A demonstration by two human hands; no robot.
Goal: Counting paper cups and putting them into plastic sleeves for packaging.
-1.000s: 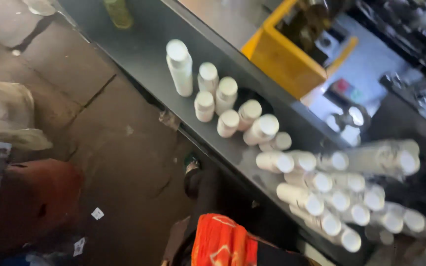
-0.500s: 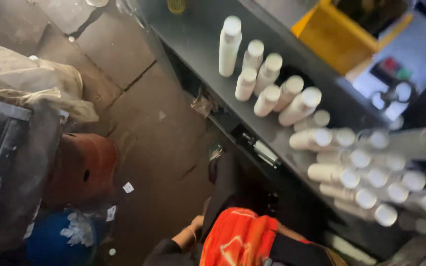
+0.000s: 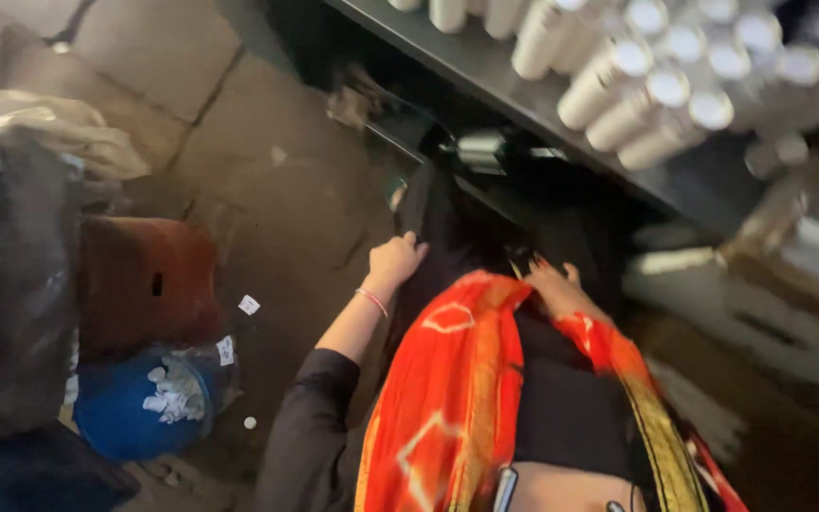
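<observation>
Left hand curled, gripping dark fabric at the lap; right hand spread flat on the orange scarf. White bottles, unlabelled, lie untouched on the table at 1 o'clock; blue tub at 8 o'clock

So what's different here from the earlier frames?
The view tipped down: both hands now show, left hand and right hand resting on the dark cloth at the lap. The white bottles lie on the shelf as before.
</observation>
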